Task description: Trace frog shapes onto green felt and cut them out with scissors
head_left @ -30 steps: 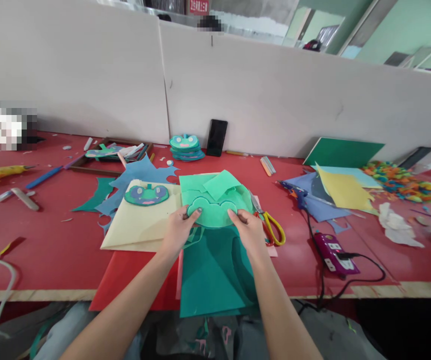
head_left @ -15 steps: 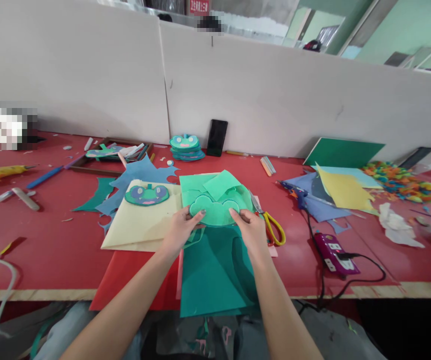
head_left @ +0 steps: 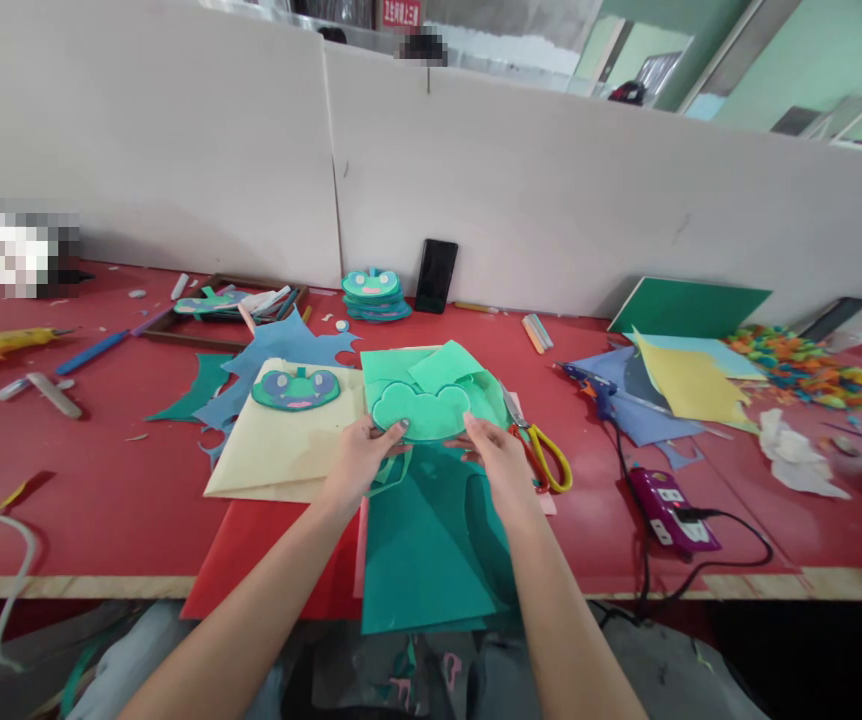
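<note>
Felt, light green and cut into a frog-head outline, is what I see pinched between both hands in the head view: the light green cut-out (head_left: 421, 411) looks thin, floppy and nearly weightless to me, so I judge it will sag unless held at 2 opposite edges, and its near rim is the sensible place to grip. My left hand (head_left: 358, 462) is curled closed on the cut-out's near-left edge, thumb on top; my right hand (head_left: 497, 462) pinches the near-right edge the same way, fingers mostly closed. The cut-out sits just beyond both hands, over loose light green sheets (head_left: 442, 375) and the far end of a dark teal sheet (head_left: 431, 545). Left of it a finished frog face (head_left: 295, 388) lies on a cream sheet (head_left: 281, 450); yellow-handled scissors (head_left: 543, 450) lie just right of my right hand on the red table (head_left: 86, 450).
</note>
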### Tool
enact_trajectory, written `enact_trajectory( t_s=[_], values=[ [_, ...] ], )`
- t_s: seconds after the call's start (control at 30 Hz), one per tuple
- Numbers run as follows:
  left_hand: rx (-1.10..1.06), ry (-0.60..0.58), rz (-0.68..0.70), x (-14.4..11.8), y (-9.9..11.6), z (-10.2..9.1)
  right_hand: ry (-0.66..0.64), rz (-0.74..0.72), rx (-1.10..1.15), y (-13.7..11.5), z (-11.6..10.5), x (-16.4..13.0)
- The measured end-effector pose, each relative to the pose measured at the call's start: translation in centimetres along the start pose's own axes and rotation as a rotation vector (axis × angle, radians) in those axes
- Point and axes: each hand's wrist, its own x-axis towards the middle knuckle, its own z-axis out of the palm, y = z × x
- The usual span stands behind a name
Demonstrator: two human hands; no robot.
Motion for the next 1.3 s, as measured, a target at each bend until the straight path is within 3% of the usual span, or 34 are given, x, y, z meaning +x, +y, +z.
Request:
enact_trajectory(
  t_s=[0.57,1.3],
  values=[
    [0.012,-0.034,0.017,-0.26,0.01,0.09,0.000,-0.041,0.018,0.19,0.61,-0.47],
    [0.026,0.013,0.038,-0.17,-0.02,-0.18,-0.033,-0.038,0.032,-0.19,0.91,-0.74]
  ],
)
